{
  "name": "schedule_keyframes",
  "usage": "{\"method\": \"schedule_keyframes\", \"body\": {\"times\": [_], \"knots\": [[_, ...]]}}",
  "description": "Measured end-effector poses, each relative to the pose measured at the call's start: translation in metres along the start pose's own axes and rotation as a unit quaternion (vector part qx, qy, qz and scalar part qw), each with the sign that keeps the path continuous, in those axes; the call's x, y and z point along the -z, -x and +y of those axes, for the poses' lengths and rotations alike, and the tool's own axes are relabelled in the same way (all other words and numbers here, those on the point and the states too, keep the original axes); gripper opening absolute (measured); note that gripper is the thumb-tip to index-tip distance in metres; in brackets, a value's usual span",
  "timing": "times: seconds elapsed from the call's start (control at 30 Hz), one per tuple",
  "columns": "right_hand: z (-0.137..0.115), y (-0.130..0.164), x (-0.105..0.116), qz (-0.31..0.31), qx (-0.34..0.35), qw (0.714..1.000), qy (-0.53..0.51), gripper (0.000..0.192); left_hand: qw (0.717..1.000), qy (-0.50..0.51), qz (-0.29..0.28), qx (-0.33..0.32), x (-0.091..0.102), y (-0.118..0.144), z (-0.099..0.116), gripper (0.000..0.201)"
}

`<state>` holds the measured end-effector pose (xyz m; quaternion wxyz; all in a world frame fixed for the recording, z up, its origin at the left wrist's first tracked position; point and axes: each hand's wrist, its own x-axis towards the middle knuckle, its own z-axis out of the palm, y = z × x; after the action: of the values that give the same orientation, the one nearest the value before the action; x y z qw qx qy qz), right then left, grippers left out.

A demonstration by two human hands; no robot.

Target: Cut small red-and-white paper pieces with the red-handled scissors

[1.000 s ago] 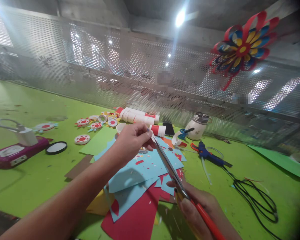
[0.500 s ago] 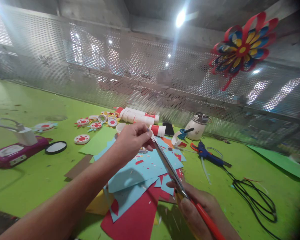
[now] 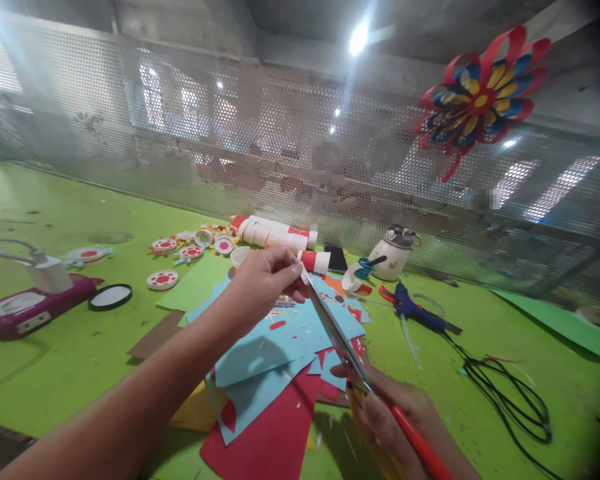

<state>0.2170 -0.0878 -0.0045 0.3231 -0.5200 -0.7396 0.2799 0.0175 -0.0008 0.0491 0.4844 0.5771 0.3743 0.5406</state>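
Orange handle: I've got the scissors (image 3: 353, 363) in my right hand (image 3: 395, 420), low centre-right, fingers wrapped tight on the orange grip.
Blades: closed or nearly so, can't tell exactly from this angle. Steel looks like one thin line.
Long axis: runs diagonal, handle at bottom right near me, tip up and to the left, away from me.
Tip: ends right at my left hand (image 3: 265, 280), touching or just short of the fingertips (image 3: 294, 267).
Left grip: narrow pinch, thumb vs forefinger, on smth tiny at the blade tip. Too small to name, prob a paper sliver, can't confirm.
Which hand is nearer: left is at the tip end, right at the handle end. Scissors bridge the two hands, held above the table.
Under the blades: blue paper sheets (image 3: 280, 340) spread flat, red paper (image 3: 270, 433) below them towards me, yellow bit poking out on the left. Scraps all over.
Table: green table top (image 3: 55, 373), blades clear of it.
Right of me: blue glue gun (image 3: 420, 313) w/ black cord (image 3: 510, 393), well apart from my right hand.
Behind left hand: stack of white and red paper cups (image 3: 275, 235) lying on their side, white jug (image 3: 393, 257) further right.
Far left: round red-white paper discs (image 3: 164, 279), black ring (image 3: 110, 297), purple box (image 3: 25, 310).
Up top: paper flower (image 3: 480, 93) hung on the mesh screen.
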Motion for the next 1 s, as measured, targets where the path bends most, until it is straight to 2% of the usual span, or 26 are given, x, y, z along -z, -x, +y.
{"method": "schedule_keyframes", "body": {"times": [0.13,0.7,1.0], "knots": [[-0.0035,0.0003,0.0019,-0.024,-0.02,0.999,-0.022,0.06,1.0,0.015,-0.002,0.004,0.0,-0.0002,-0.0003,0.019],[-0.0028,0.0,-0.0005,0.004,-0.013,1.0,-0.017,0.058,0.999,0.032,-0.005,0.004,0.0006,-0.001,-0.0027,0.016],[-0.0032,0.0008,-0.0026,-0.009,-0.032,0.998,-0.045,0.058,0.999,0.031,-0.004,0.007,-0.001,-0.0016,-0.0008,0.018]]}}
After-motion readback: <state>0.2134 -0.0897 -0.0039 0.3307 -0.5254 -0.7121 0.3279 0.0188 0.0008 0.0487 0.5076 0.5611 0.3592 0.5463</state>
